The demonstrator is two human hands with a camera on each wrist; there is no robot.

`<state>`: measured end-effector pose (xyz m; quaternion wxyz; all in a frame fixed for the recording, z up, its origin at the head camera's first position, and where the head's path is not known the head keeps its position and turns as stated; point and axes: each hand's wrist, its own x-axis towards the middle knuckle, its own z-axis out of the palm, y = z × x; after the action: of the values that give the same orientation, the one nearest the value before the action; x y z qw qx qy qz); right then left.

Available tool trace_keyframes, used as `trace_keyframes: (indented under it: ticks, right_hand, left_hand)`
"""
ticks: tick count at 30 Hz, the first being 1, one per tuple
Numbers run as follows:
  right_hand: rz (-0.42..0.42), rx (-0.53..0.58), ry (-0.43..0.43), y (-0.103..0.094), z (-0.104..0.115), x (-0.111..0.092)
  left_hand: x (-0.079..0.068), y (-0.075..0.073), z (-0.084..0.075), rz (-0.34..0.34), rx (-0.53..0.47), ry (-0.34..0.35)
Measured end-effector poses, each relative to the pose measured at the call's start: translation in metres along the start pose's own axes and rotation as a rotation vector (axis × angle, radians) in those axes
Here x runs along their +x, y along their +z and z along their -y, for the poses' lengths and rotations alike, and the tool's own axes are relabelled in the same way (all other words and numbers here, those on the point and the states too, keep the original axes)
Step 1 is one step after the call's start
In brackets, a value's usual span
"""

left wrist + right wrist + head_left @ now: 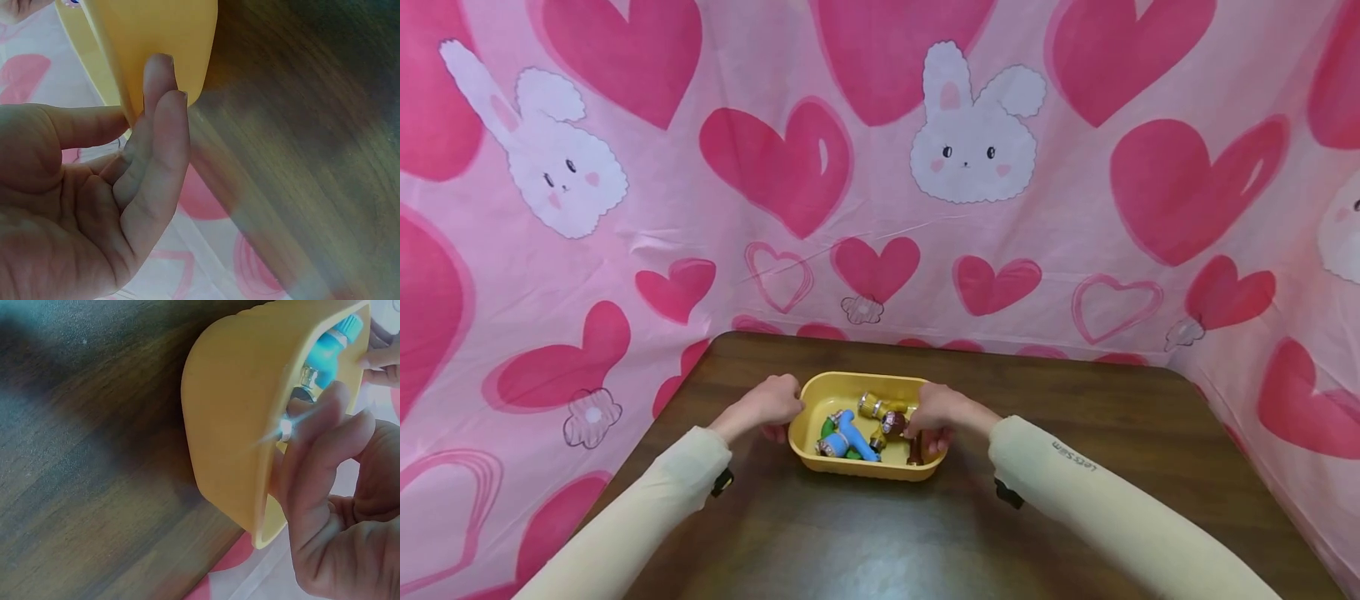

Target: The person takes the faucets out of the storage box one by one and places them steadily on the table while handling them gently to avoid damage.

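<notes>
The yellow tub (867, 471) looks light, stiff and smooth, best lifted by both ends; the left hand (769, 403) pinches its rim, while the right hand's (942, 409) hold is unclear.

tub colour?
Yellow; the whole rim of the tub shows best in the head view.

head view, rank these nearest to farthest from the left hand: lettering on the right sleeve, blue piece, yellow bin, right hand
1. Yellow bin: touching the left hand at its left end
2. Blue piece: inside the bin, mostly left of its middle
3. Right hand: at the bin's right end
4. Lettering on the right sleeve: farthest right, on the forearm
</notes>
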<state>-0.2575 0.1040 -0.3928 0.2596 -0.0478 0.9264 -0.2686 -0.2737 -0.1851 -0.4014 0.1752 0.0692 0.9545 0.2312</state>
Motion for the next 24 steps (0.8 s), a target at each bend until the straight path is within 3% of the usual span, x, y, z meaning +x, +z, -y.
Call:
trace_keyframes:
  ticks: [12, 19, 24]
  right_hand:
    - [0.045, -0.001, 0.043, 0.007, 0.003, 0.003]
    - [-0.025, -0.046, 0.017, 0.013, 0.001, 0.007]
    - [-0.03, -0.037, 0.015, 0.014, 0.001, 0.009]
  left_hand:
    - [0.0, 0.002, -0.001, -0.013, 0.018, -0.001]
    - [-0.001, 0.004, -0.001, -0.02, 0.023, -0.004]
    - [0.0, 0.005, 0.0, -0.028, 0.036, -0.006]
